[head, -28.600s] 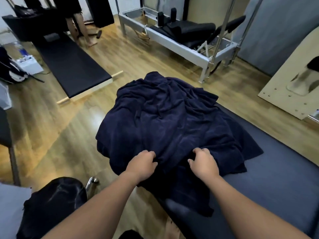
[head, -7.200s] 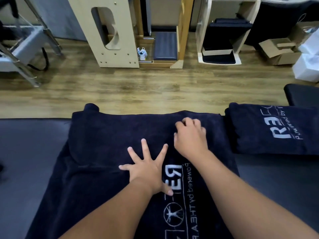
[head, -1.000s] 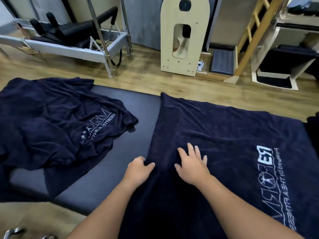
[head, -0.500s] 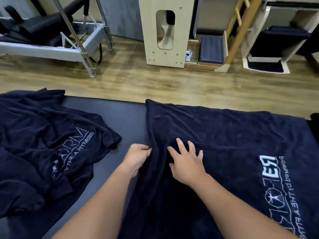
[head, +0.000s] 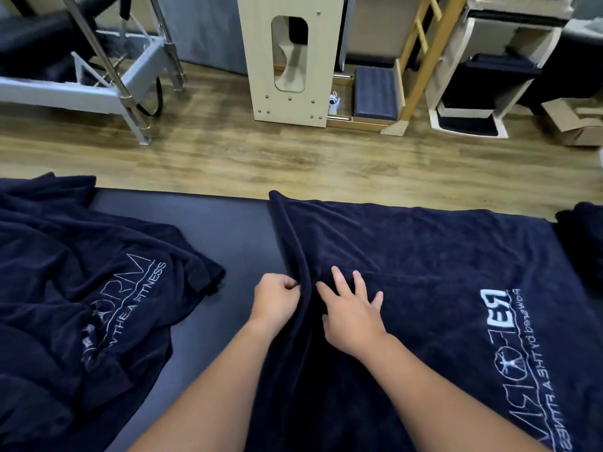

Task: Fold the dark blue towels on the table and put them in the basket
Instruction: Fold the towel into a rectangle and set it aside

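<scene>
The left hand (head: 275, 300) pinched the side edge of the flat dark blue towel (head: 424, 272) while the right hand (head: 352, 316) pressed flat beside that grip, probably to fold it over next.

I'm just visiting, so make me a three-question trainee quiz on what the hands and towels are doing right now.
1. True or false: the left hand pinches the edge of the spread towel.
2. The right hand is: A) gripping a basket, B) lying flat on the spread towel, C) lifted off the table.
3. Fill in: the crumpled towel lies to the ___ of the spread one.

Key: 1 true; 2 B; 3 left.
</scene>
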{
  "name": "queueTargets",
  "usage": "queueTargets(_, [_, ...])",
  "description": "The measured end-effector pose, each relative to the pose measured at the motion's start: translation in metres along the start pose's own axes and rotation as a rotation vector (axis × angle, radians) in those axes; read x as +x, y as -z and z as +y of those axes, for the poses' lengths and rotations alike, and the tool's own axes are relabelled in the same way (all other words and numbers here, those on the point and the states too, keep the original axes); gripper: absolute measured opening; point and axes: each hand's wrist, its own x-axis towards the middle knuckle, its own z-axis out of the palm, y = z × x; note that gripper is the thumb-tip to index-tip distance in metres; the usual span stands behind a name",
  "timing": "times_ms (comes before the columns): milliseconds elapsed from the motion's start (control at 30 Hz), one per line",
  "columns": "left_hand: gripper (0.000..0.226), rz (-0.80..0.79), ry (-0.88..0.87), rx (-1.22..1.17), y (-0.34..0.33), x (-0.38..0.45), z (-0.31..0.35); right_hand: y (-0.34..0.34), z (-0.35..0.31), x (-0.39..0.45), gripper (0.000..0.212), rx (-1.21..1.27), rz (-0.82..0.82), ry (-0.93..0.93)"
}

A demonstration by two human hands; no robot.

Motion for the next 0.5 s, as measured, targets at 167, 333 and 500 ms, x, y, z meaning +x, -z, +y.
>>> queueTargets(167, [0.033, 0.098, -0.050, 0.143, -0.002, -0.001, 0.006, 0.000, 0.001, -0.001, 0.067, 0.010, -0.017, -0.003])
queueTargets(333, [0.036, 0.307, -0.029, 0.299, 0.057, 0.013, -0.010, -0.005, 0.009, -0.009, 0.068, 0.004, 0.030, 0.030])
queueTargets(500, [0.038, 0.244, 0.028, 0.445, 0.077, 0.021, -0.020, -0.010, 0.007, -0.010, 0.078, -0.001, -0.001, -0.032])
